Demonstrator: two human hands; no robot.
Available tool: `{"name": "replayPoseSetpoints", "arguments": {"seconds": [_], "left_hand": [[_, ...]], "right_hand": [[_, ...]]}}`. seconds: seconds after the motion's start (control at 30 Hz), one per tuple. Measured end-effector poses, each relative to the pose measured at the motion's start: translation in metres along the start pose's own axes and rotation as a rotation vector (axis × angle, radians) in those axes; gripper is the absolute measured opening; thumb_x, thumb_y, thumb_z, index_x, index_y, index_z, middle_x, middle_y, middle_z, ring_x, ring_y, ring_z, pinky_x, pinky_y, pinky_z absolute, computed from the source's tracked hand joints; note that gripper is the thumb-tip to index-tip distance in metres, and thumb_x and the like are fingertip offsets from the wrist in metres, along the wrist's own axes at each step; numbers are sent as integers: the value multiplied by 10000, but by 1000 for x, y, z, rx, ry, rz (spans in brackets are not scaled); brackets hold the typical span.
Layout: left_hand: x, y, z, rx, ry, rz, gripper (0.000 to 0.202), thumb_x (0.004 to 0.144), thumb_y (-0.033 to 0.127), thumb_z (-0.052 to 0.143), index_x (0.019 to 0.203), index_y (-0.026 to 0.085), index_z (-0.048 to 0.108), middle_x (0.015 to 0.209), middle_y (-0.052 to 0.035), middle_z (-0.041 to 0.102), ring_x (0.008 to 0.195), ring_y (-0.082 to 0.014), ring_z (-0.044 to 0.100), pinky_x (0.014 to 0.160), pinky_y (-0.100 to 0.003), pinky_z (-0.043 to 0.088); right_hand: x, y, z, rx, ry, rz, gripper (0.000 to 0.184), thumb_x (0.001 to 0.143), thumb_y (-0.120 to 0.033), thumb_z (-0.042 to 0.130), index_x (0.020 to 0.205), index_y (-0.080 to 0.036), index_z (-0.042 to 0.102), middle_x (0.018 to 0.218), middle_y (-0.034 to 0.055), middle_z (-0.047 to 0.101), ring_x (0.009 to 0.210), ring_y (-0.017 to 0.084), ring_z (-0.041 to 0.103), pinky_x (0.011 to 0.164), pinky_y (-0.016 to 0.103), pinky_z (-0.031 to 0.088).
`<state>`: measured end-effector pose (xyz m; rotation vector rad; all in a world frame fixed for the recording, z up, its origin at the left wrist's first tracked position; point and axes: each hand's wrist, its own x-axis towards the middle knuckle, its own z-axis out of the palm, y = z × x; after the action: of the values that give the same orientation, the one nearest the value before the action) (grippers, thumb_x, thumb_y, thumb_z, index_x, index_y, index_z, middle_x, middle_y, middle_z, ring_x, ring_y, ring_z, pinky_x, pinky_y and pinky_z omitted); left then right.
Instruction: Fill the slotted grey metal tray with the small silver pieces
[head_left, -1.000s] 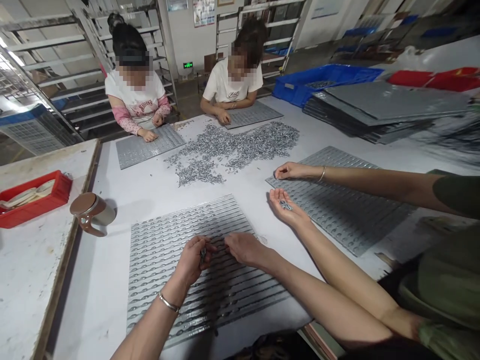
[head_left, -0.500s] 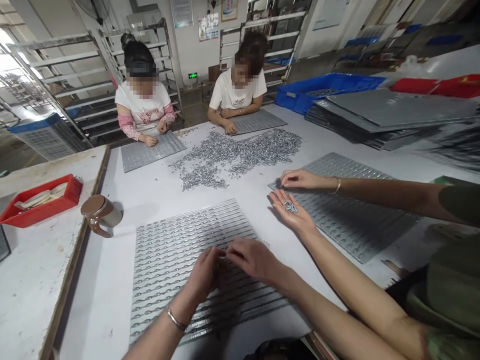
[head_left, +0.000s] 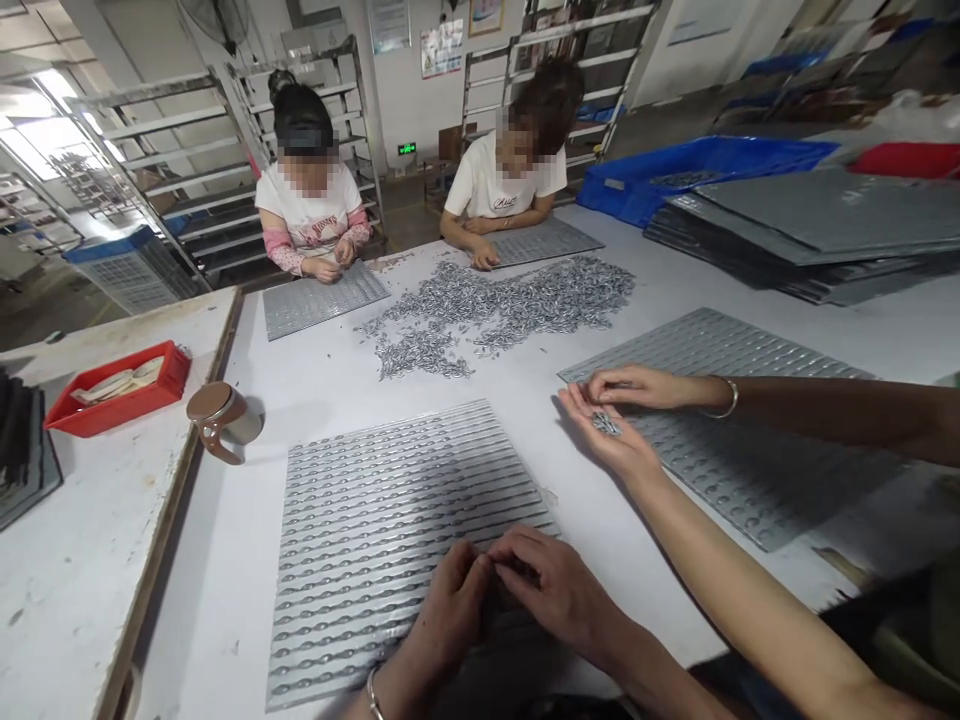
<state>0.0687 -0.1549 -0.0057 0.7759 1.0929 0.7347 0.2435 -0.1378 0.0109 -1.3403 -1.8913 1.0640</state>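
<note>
My left hand (head_left: 452, 600) and my right hand (head_left: 551, 580) meet over the near right part of a grey ribbed board (head_left: 352, 530). Both are closed, with thumbs and forefingertips pinched close together. Whatever sits between the fingertips is hidden or too small to name. Small oval shiny pieces stand in rows along the board's ridges, most plainly on its left side. Past the board's far edge, a wide heap of small silvery pieces (head_left: 525, 305) is spread on the white table (head_left: 517, 420).
On my right, a co-worker's open palm (head_left: 611, 440) holds silvery pieces beside another ribbed board (head_left: 720, 450). Two people sit opposite with boards. A brown-lidded mug (head_left: 225, 415), red tray (head_left: 120, 390), blue crate (head_left: 622, 195) and stacked grey sheets (head_left: 810, 225) surround the work area.
My hands have moved nearer to me over the board, staying pinched together. The co-worker's upper hand has come from the board's corner to above the open palm. The whole view has shifted slightly.
</note>
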Motion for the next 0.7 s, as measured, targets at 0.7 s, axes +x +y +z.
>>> {"name": "replayPoseSetpoints", "arguments": {"seconds": [0.7], "left_hand": [[-15, 11, -15, -530, 58, -246, 297, 727, 326, 825, 880, 114, 683, 768, -62, 653, 576, -102, 554, 452, -185, 367]], "right_hand": [[23, 26, -11, 182, 38, 284, 243, 875, -440, 540, 859, -222, 646, 725, 20, 711, 696, 202, 688, 616, 303, 543]]}}
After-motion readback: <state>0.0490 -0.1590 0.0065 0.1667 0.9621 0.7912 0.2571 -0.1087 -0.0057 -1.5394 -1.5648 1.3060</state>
